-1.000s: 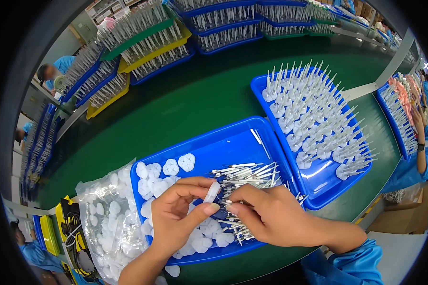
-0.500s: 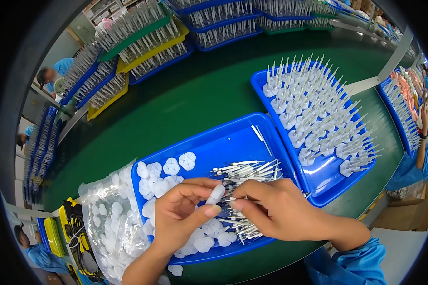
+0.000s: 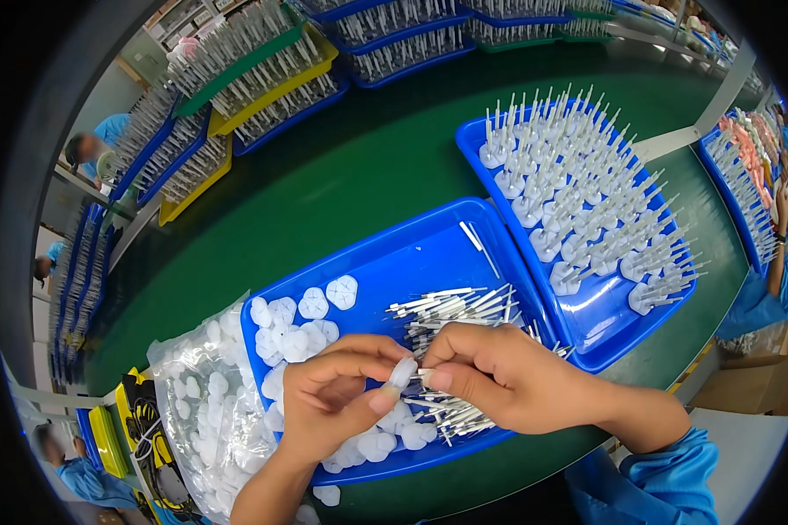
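Between the thumb and fingers of my left hand (image 3: pixel 324 394), a white lobed plastic disc (image 3: pixel 402 374) is held on edge. My right hand (image 3: pixel 508 376) pinches a thin white rod, mostly hidden by the fingers; its short end shows close to the disc. Whether rod and disc touch, I cannot tell. Both hands are over a blue tray (image 3: pixel 368 238). Loose white discs (image 3: pixel 289 337) lie in its left part, and a heap of thin white and dark-tipped rods (image 3: pixel 464 308) fills its right part.
Right of the tray, a second blue tray (image 3: pixel 597 346) holds rows of discs with upright rods. A clear plastic bag (image 3: pixel 197 420) of white discs lies at the left, beside a yellow-and-black case with cables (image 3: pixel 153 446). Stacked filled trays (image 3: pixel 276 118) stand behind. Co-workers (image 3: pixel 92 477) sit around.
The disc in my left hand has tipped slightly and sits a little lower. My right fingers have shifted slightly at the rod. The whole view has moved a little.
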Demonstrator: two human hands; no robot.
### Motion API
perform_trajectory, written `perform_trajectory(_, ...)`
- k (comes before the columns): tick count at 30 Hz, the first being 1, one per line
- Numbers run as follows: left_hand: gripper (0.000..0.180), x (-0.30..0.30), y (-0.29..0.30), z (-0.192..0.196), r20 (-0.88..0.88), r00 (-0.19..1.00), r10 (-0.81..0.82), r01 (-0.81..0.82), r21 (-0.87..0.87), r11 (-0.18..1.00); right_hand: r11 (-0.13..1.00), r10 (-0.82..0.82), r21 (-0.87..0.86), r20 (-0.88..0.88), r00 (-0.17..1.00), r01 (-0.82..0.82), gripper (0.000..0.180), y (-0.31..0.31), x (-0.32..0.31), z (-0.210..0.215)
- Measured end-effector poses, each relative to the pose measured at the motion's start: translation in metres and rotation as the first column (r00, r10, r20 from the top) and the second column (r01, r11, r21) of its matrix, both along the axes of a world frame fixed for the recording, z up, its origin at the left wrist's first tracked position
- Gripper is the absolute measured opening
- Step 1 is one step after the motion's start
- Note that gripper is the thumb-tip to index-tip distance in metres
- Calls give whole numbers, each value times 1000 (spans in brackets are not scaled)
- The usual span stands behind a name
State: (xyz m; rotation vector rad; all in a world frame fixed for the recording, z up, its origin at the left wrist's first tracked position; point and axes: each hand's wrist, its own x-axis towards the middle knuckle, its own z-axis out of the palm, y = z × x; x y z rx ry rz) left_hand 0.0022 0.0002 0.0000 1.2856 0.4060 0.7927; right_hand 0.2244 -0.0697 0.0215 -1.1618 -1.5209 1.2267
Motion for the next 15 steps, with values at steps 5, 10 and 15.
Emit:
perform_trajectory(5, 26, 3, -2, 2, -7, 1000, -12, 12, -4, 1000, 966, -180, 237, 326, 928, 104, 14, -10, -10, 1)
perform_trajectory(10, 28, 2, -6, 0, -82, 996, 39, -34, 67, 997, 895, -302, 430, 377, 876, 123, 16, -11, -18, -10)
perform_trajectory(15, 32, 2, -5, -2, -128, 986, 108, -81, 205, 975, 861, -323, 491, 325, 889, 133, 13, -6, -20, -15)
